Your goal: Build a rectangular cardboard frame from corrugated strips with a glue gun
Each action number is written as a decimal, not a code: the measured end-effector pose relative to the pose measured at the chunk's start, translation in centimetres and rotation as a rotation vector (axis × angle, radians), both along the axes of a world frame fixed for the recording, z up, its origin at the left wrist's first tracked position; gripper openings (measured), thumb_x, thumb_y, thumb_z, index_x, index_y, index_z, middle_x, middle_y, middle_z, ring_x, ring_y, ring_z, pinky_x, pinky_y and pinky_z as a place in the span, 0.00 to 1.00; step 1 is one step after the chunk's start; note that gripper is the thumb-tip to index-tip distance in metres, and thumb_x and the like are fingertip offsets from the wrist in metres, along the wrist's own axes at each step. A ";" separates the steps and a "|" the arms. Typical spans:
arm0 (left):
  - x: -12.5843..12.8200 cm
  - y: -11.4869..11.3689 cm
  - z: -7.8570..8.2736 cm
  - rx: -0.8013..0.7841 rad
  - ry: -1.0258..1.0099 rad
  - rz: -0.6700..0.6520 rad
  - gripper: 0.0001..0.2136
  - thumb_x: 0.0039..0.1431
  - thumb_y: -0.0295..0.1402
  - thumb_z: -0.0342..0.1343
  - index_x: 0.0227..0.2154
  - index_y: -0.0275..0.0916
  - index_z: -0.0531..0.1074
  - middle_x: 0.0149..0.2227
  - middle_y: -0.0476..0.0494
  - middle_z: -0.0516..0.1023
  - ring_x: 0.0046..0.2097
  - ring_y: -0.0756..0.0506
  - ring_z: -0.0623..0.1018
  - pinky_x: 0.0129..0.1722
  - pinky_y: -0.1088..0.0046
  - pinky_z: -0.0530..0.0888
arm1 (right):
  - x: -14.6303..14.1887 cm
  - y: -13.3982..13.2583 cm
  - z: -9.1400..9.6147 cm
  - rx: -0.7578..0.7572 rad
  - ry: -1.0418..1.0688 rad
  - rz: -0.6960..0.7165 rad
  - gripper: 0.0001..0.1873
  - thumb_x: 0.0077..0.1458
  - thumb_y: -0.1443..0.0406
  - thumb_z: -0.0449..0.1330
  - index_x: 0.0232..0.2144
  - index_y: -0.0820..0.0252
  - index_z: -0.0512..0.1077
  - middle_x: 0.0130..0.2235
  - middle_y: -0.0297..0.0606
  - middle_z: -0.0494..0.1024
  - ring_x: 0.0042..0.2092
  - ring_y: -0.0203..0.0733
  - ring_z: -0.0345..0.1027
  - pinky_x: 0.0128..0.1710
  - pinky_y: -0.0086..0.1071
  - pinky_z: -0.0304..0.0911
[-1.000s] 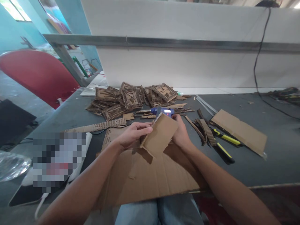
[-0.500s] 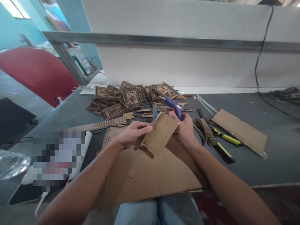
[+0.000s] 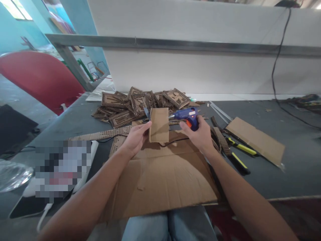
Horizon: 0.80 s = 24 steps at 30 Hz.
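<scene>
My left hand (image 3: 136,138) pinches a small rectangular cardboard piece (image 3: 159,125) by its left edge and holds it upright above the table. My right hand (image 3: 198,134) grips a blue glue gun (image 3: 187,115) with an orange trigger; its nozzle points left, close to the right edge of the piece. A black cord runs from the gun under the piece. Below both hands lies a large flat cardboard sheet (image 3: 160,180) that reaches over the table edge onto my lap.
A heap of cut cardboard frames (image 3: 135,103) lies behind the hands. To the right are yellow-handled tools (image 3: 240,150), corrugated strips (image 3: 222,139) and another cardboard sheet (image 3: 255,139). A white partition wall (image 3: 200,73) stands at the back of the grey table (image 3: 288,160). A red chair (image 3: 42,78) stands far left.
My right hand picked the glue gun up from the table and brought it level, nozzle pointing left. My left hand lifted the cardboard piece and turned it upright.
</scene>
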<state>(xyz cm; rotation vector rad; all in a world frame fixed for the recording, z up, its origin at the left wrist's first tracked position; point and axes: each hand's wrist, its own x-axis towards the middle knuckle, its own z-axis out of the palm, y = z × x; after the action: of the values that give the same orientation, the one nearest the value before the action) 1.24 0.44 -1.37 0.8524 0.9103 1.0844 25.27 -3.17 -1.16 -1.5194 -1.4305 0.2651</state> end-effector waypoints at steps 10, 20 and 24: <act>0.2 -0.3 0.1 0.020 0.033 -0.040 0.19 0.43 0.44 0.74 0.29 0.31 0.82 0.32 0.37 0.85 0.35 0.43 0.82 0.41 0.67 0.78 | -1.1 -0.5 -0.4 0.100 -0.475 0.146 0.10 0.58 0.56 0.59 0.34 0.56 0.69 0.35 0.41 0.79 0.38 0.49 0.74 0.35 0.35 0.62; 0.3 -0.4 0.0 0.051 0.106 -0.056 0.18 0.45 0.45 0.72 0.27 0.32 0.82 0.27 0.40 0.82 0.30 0.46 0.79 0.34 0.71 0.74 | -1.5 -1.0 -0.4 0.027 -0.557 0.239 0.16 0.60 0.56 0.57 0.45 0.59 0.73 0.41 0.44 0.80 0.41 0.51 0.75 0.37 0.38 0.66; 0.3 -0.4 -0.1 0.056 0.127 -0.056 0.18 0.45 0.46 0.72 0.28 0.33 0.83 0.30 0.40 0.84 0.31 0.47 0.79 0.35 0.72 0.75 | -1.5 -0.9 -0.4 0.016 -0.590 0.245 0.17 0.59 0.57 0.58 0.47 0.59 0.73 0.40 0.44 0.80 0.40 0.52 0.75 0.36 0.38 0.66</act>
<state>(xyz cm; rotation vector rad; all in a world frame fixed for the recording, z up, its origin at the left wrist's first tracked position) 1.58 0.06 -1.51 0.9970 0.9595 1.0204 23.77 -4.12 -1.60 -1.4719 -2.0817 -0.0615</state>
